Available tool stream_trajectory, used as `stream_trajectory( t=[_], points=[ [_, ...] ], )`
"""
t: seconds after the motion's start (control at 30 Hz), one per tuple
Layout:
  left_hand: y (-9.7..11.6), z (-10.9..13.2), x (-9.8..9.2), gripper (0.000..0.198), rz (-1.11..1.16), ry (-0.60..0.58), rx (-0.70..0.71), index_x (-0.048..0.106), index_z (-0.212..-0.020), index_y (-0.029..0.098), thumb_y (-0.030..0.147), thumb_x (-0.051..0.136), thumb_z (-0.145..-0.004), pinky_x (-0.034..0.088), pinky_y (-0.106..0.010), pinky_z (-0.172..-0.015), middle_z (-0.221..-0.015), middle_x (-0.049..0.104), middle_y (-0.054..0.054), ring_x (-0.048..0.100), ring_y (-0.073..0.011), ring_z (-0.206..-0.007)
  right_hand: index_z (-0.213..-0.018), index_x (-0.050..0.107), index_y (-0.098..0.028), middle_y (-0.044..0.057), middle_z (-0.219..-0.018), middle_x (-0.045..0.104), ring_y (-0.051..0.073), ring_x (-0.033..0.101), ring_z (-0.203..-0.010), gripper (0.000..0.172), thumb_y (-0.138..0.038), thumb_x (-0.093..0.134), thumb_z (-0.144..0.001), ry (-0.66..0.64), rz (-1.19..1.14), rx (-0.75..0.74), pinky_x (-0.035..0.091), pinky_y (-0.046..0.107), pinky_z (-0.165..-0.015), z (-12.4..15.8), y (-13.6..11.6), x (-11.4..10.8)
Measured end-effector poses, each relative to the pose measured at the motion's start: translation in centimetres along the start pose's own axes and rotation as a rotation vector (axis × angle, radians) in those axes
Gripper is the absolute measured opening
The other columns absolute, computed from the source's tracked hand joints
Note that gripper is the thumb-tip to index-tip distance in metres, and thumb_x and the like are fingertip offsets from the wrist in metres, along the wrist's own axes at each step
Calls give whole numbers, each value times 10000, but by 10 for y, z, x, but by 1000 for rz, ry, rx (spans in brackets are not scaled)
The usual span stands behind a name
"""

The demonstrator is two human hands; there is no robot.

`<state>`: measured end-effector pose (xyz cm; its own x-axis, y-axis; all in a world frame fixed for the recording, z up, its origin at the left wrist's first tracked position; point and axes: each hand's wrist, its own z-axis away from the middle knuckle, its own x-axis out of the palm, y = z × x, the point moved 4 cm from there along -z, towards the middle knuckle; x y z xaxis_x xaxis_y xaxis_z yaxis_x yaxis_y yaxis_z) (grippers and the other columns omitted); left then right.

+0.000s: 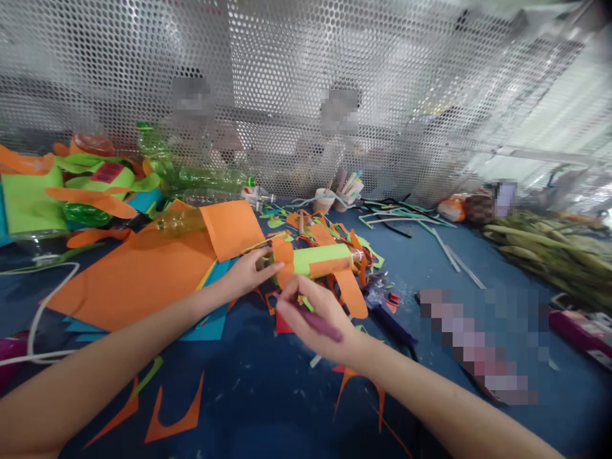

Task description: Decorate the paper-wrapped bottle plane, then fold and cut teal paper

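Observation:
A plastic bottle wrapped in green paper (329,256) lies on its side in the middle of the table, with orange paper strips (350,293) sticking out from it like wings. My left hand (246,273) grips its left end, the thumb pressed over an orange band. Just in front of the bottle, my right hand (329,312) is closed around a purple marker (319,323). The marker's tip end points left, near the orange band; whether it touches the paper I cannot tell.
Orange sheets (138,274) lie over blue sheets at left. Further left are paper-covered bottles (100,178). Paper scraps (174,417) litter the blue table. A dark blue glue gun (392,322) lies right of the bottle. Cups of markers (350,188) stand by the perforated metal screen (287,76).

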<state>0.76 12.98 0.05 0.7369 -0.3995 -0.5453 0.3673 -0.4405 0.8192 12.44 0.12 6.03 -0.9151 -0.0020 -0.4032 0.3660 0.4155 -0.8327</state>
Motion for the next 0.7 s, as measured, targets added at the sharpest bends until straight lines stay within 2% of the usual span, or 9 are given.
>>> stream_trajectory(
  t=[0.1,0.17,0.23,0.33,0.5,0.63,0.7],
  points=[
    [-1,3,1,551,-21,20,10,559,-1169,122,542,534,-814,479,-355,-801,-1081,648,-118,603,-270,-979,-658,466,-224,-58,-508,388,106,371,-467,231,-315,434,-868,158,-511,233,434,270,-590,-15,25,-10],
    [0,3,2,511,6,14,51,568,-1175,137,513,528,-830,466,-350,-854,-1153,627,-117,585,-264,-1042,-610,443,-230,-98,-387,210,97,236,-388,260,-305,398,-855,262,-833,308,450,283,-630,-20,42,-18],
    [1,3,3,465,59,-14,79,564,-1192,164,479,511,-853,467,-335,-863,-1182,620,-99,589,-242,-1037,-590,446,-227,-108,-358,166,90,167,-370,274,-311,398,-846,291,-1007,360,454,277,-647,-22,54,-24],
    [-1,2,4,417,120,-29,93,555,-1211,199,434,505,-871,471,-325,-858,-1212,608,-83,597,-222,-1016,-592,480,-222,-105,-351,192,86,184,-375,247,-294,441,-825,318,-1080,400,458,264,-681,-22,63,-28],
    [-3,2,6,384,154,-25,111,565,-1190,191,410,502,-880,461,-347,-889,-1195,608,-90,578,-220,-1040,-630,533,-220,-87,-393,313,90,292,-414,144,-216,518,-773,367,-977,364,468,274,-742,-23,61,-25],
    [-4,3,7,390,112,-21,102,553,-1204,175,395,494,-887,480,-357,-848,-1145,626,-97,588,-225,-984,-616,524,-215,-88,-375,260,92,282,-420,178,-253,497,-788,407,-1081,440,480,271,-737,-23,67,-26],
    [-5,3,7,404,98,-19,103,542,-1220,172,395,497,-887,484,-356,-840,-1148,624,-102,589,-227,-982,-605,507,-214,-93,-373,223,88,257,-410,197,-268,484,-794,407,-1087,427,477,262,-700,-24,69,-29]
  ],
)
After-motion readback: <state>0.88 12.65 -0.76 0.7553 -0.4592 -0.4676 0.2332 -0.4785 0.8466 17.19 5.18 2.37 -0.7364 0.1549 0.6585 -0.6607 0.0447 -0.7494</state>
